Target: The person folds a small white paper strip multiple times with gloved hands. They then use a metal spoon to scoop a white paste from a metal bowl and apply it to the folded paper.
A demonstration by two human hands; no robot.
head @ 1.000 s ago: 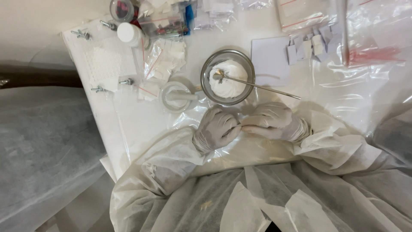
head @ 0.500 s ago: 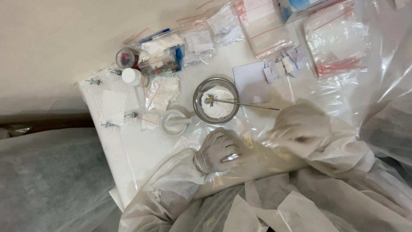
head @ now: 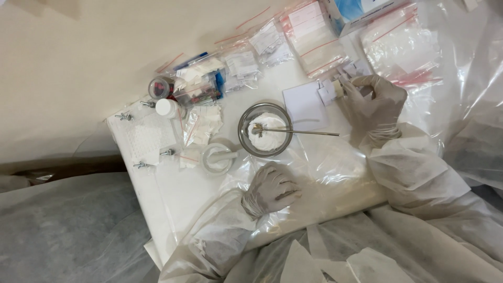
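Observation:
Both of my hands wear pale gloves and white coverall sleeves. My left hand point(head: 270, 188) rests curled on clear plastic sheeting near the table's front edge, fingers closed around what looks like a small thin metal tool. My right hand point(head: 374, 102) is stretched to the far right and pinches one of the small white paper pieces point(head: 331, 92) beside a white paper sheet point(head: 304, 107). Between the hands stands a round metal dish point(head: 264, 129) holding white powder. A long metal spatula point(head: 304, 132) lies across its rim.
A white mortar with pestle point(head: 217, 157) stands left of the dish. Farther left lie a perforated white plate point(head: 146, 139), wing bolts point(head: 124, 116) and a white-capped jar point(head: 166, 107). Several zip bags point(head: 314, 36) and a blue-and-white box point(head: 356, 10) line the back. Grey fabric point(head: 63, 230) covers the left.
My right hand left my left hand and reached up and to the right to the small paper pieces. My left hand stayed curled in front of the dish. The view shifted.

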